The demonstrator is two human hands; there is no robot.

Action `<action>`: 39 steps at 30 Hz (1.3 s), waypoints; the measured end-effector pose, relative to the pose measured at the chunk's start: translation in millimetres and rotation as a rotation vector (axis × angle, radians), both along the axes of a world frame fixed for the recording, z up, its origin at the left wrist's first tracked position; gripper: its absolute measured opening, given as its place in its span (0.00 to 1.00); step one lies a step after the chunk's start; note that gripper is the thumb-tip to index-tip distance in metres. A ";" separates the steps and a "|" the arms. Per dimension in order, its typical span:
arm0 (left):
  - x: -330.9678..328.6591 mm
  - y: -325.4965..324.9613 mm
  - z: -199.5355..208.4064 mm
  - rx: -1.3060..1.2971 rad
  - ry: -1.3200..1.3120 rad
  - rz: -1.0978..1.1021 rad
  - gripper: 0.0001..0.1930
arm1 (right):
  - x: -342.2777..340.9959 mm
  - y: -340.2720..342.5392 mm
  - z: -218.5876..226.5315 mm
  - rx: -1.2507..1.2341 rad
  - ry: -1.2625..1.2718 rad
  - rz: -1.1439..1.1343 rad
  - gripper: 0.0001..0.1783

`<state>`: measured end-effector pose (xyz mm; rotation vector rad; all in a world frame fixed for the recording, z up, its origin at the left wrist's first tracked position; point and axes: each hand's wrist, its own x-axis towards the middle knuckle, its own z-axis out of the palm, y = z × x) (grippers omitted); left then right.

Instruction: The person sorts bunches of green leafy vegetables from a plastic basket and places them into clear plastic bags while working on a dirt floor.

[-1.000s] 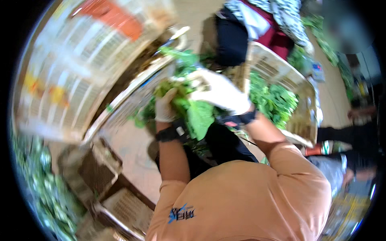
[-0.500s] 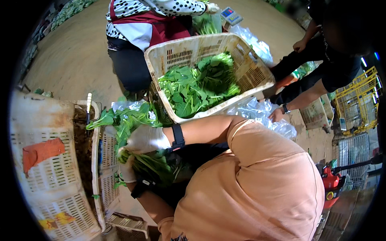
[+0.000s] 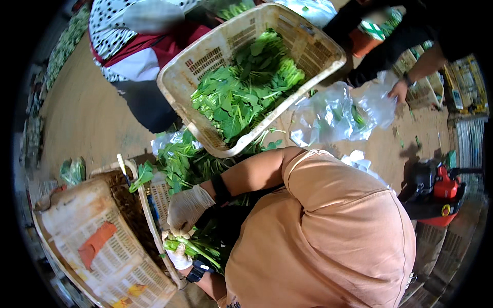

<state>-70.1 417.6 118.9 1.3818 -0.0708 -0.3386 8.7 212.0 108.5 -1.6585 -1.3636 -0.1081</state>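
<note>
My right hand (image 3: 189,209), in a pale glove with a black band at the wrist, is closed with its fingers on the stems of a bunch of leafy greens (image 3: 192,247). Just below, my gloved left hand (image 3: 179,256) grips the same bunch; a black watch is on that wrist. Light green stems show between the hands, and the lower part of the bunch runs into the shade by my body. Beyond my right hand lies a pile of loose leafy greens (image 3: 177,159).
A dirty white crate (image 3: 328,66) of greens (image 3: 236,97) stands ahead. Left is another crate (image 3: 102,241) with a knife (image 3: 122,164) at its edge. A co-worker in polka dots (image 3: 110,31) sits behind; another's hand (image 3: 398,92) holds a plastic bag (image 3: 328,113). A red-black machine (image 3: 436,190) stands right.
My hands have moved lower, and the bunch now shows its stems between them. The co-worker's clear bag is spread farther right. The whole view has shifted.
</note>
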 end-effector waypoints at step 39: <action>30.9 -189.4 50.6 -0.522 -0.234 -0.112 0.15 | -100.0 -101.1 28.2 0.011 0.258 -1.029 0.46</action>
